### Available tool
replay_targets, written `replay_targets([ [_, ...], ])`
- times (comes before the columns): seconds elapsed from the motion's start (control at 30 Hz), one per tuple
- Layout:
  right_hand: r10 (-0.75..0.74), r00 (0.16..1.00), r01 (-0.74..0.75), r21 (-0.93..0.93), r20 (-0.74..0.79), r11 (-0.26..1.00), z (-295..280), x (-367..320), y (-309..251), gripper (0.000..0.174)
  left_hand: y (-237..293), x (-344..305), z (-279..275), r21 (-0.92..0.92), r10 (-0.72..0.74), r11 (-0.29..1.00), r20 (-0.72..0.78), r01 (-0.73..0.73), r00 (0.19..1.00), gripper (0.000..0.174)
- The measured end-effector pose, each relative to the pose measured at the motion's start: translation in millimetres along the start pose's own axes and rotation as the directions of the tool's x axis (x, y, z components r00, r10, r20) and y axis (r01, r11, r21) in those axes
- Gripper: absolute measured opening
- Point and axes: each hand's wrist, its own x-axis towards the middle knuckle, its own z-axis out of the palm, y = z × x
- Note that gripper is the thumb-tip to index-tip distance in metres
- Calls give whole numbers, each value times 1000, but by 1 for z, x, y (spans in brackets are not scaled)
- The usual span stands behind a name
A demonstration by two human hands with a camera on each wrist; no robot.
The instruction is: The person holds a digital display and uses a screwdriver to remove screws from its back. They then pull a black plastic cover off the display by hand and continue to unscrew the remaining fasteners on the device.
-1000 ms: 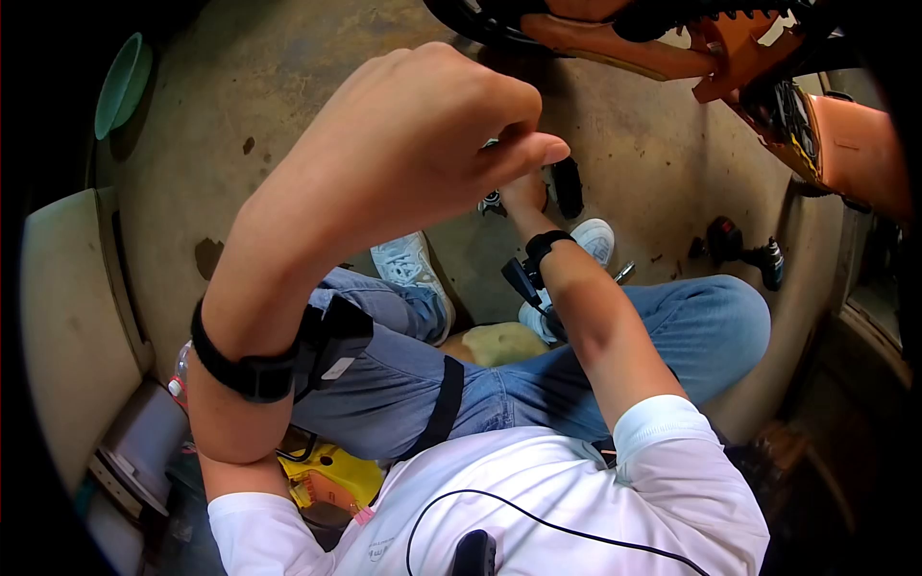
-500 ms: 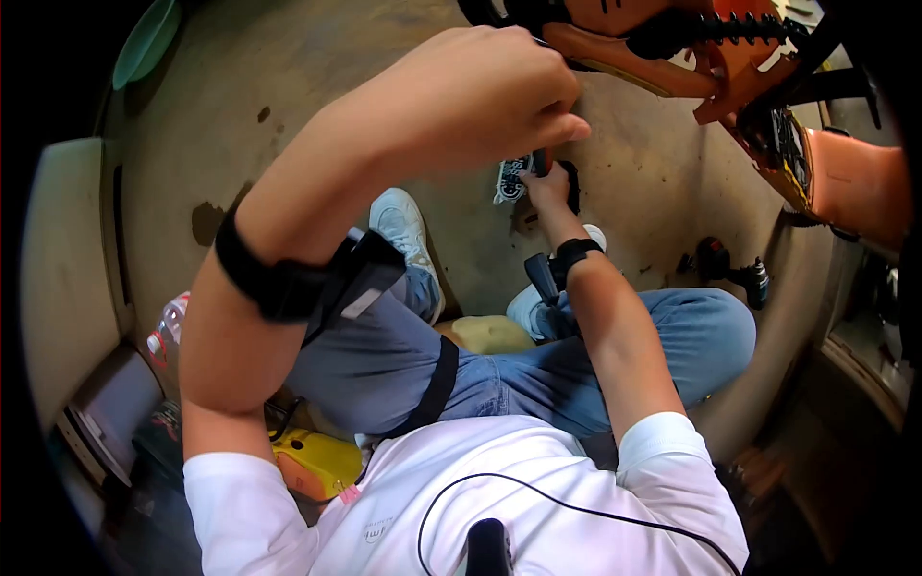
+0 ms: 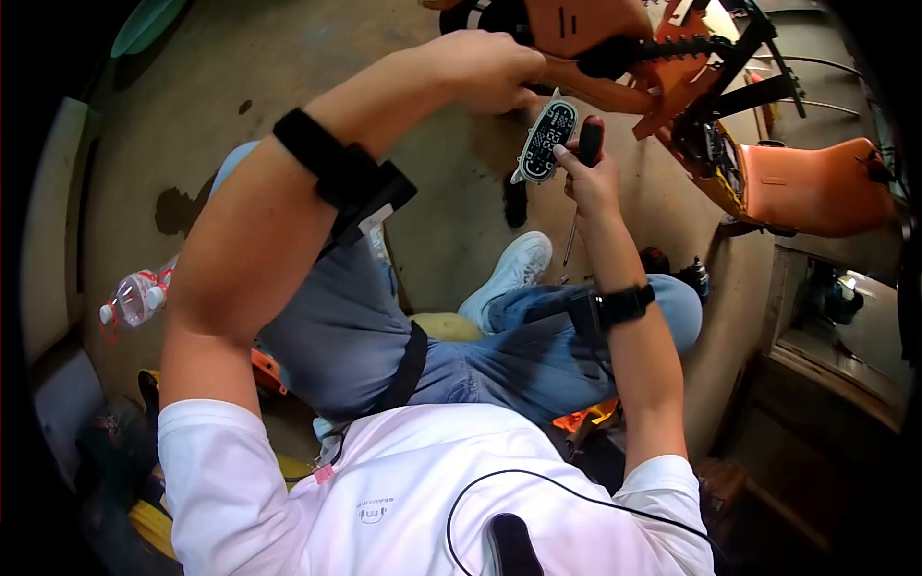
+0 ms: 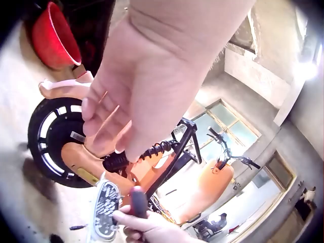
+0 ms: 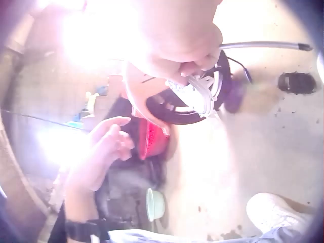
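My right hand [image 3: 591,182] pinches an oval display panel [image 3: 547,142], with a dark face full of printed digit segments and a pale rim with pointed tabs. The same hand grips a red-and-black screwdriver [image 3: 592,140], its shaft pointing back towards my knees. In the right wrist view the panel's pale edge [image 5: 195,98] sticks out from the fingers. My left hand [image 3: 495,72] hangs in the air, loosely curled with nothing in it, to the left of the panel. Behind it in the left wrist view is an orange electric bike [image 4: 152,167] with a black coil spring.
On the floor lie a black oval piece [image 3: 516,199] and a power drill [image 3: 696,278] beside my knee. Plastic bottles [image 3: 137,296] stand at the left. A green basin [image 3: 146,27] and a red basin [image 4: 54,38] are farther off. My shoe [image 3: 519,269] rests below the panel.
My right hand has come up from near the floor, bringing the panel and screwdriver into plain sight. My left hand has moved forward, away from my body. The head view has shifted.
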Motion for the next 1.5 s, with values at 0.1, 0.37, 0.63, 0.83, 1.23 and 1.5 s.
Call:
replay_targets([
  [0.1,-70,998,68,148,7,987,-8,-33,-46,15,4,1,6,-132,-95,988,-152,75,984,32],
  [0.37,-350,936,333,249,27,909,-23,-83,-109,17,51,-15,-2,-894,3,421,-168,-154,986,57],
  [0.63,-486,854,473,111,188,874,-23,-94,-118,13,91,-54,-6,-997,-133,-7,-81,-83,988,46],
  [0.83,-451,869,377,318,202,870,-39,-79,-106,31,90,-60,-5,-957,-67,-240,186,165,980,42],
  [1.23,-434,864,319,389,255,864,-36,-53,-99,46,79,-32,-8,-969,-232,-179,212,173,949,48],
  [1.5,-505,855,507,18,119,862,-44,-33,-103,66,48,-16,-27,-940,-480,-339,144,-32,865,34],
])
